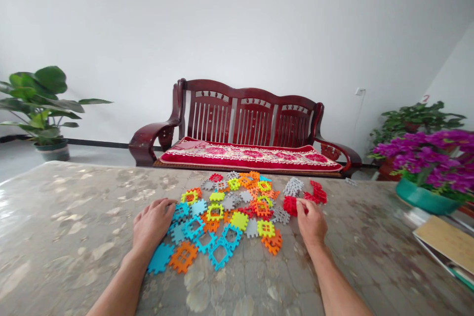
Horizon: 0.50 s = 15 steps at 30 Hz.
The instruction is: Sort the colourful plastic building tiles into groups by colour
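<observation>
A loose pile of notched plastic interlocking tiles (215,212) in blue, orange, lime, grey and red covers the middle of the table. My left hand (153,222) lies palm down at the pile's left edge, fingers stretched out beside a blue window tile (180,211); whether the fingertips touch it I cannot tell. A solid blue tile (160,258) lies close to that wrist. On the right, my right hand (312,223) pinches a red tile (290,205) between thumb and fingers. Just beyond it are a small heap of grey tiles (294,186) and more red tiles (317,192).
The table (74,237) wears a shiny patterned cover. At its right stand purple flowers in a teal pot (425,197) and some books (446,242). A wooden bench (248,113) with a red cushion is behind the table; a potted plant (48,103) stands left.
</observation>
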{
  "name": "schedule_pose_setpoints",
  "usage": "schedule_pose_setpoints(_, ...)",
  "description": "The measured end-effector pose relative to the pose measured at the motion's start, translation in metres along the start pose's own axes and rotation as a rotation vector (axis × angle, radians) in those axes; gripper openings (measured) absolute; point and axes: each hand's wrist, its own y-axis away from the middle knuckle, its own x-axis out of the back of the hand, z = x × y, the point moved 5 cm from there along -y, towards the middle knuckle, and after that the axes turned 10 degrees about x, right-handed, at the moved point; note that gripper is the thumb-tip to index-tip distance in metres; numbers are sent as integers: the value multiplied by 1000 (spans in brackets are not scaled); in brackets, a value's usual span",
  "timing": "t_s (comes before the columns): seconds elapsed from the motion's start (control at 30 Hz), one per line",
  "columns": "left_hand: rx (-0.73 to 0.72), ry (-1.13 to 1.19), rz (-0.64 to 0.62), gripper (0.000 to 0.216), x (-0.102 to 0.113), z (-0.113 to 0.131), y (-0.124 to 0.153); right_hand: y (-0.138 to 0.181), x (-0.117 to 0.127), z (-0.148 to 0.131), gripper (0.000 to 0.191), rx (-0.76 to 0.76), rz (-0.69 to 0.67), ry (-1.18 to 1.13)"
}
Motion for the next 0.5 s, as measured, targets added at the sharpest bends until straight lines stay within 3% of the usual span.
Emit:
schedule_pose_setpoints(0.3,4,6,1,44,3,3,2,14,5,66,46,-454,310,-234)
schedule_pose_setpoints(0.5,-7,9,11,44,2,1,0,21,-6,95,46,-537,405,-308)
